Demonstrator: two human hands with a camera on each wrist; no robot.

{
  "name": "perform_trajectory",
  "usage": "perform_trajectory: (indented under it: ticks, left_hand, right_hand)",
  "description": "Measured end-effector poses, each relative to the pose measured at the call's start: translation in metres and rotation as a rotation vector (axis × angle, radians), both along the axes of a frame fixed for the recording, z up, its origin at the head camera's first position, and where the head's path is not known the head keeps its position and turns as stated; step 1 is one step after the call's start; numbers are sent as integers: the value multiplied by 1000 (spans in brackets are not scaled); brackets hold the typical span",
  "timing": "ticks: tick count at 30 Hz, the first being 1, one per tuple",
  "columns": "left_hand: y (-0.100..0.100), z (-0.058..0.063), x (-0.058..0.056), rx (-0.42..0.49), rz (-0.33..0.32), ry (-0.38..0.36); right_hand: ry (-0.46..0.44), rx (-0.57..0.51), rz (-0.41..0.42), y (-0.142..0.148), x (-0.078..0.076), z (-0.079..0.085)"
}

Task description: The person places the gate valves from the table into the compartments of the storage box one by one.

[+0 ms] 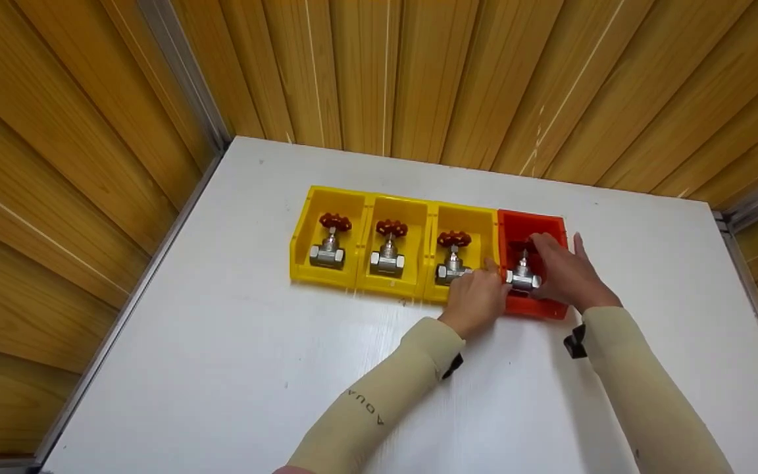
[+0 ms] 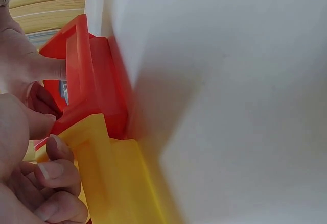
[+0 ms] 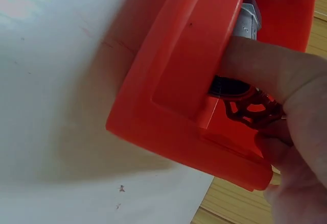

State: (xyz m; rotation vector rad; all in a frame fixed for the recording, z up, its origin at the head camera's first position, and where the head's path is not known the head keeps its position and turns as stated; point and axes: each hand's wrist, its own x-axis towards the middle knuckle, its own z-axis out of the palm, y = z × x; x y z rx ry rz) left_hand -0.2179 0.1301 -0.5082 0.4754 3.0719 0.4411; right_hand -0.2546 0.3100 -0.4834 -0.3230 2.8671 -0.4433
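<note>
My right hand (image 1: 566, 273) reaches into the red bin (image 1: 537, 308) and grips a valve (image 1: 523, 279) with a silver body and dark red handwheel. In the right wrist view its thumb lies against the valve's metal body (image 3: 248, 22), and its fingers are near the handwheel (image 3: 253, 109), partly hidden. My left hand (image 1: 478, 299) is where the red bin meets the adjoining yellow bin (image 1: 484, 224). Its thumb is on the red side and its curled fingers on the yellow side, pinching the adjoining walls. Beside it, another valve (image 1: 453, 257) lies partly covered in that yellow bin.
Two more yellow bins (image 1: 300, 263) continue the row to the left, each holding a similar valve (image 1: 328, 243) with a red handwheel. The row sits on a white table (image 1: 221, 329). Wood-slat walls (image 1: 418, 79) stand behind and at both sides.
</note>
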Motion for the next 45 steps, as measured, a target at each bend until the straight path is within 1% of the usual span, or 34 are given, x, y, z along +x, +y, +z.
perform_trajectory:
  ticks: [8, 15, 19, 26, 28, 31, 35, 39, 45]
  left_hand:
    - [0, 1, 1, 22, -7, -41]
    - [1, 1, 3, 34, -20, -19]
    - [1, 1, 3, 29, -27, -15]
    - [3, 0, 3, 21, -26, -35]
    - [3, 0, 2, 14, -23, -42]
    - [3, 0, 0, 9, -15, -50]
    - [1, 1, -1, 10, -11, -44]
    - [-2, 1, -3, 7, -11, -36]
    - [-6, 2, -4, 49, -24, -65]
  right_hand:
    - [-7, -2, -34, -2, 2, -6]
    - [-16, -4, -53, -2, 6, -9]
    - [-22, 2, -53, -2, 9, -7]
    - [-55, -14, -65, -1, 12, -4]
    - [-49, -3, -63, -1, 13, -1]
    - [-16, 15, -51, -2, 16, 2]
    - [5, 3, -74, -4, 23, 6]
    - [7, -48, -117, -9, 29, 8]
    - [-15, -81, -147, -19, 38, 12]
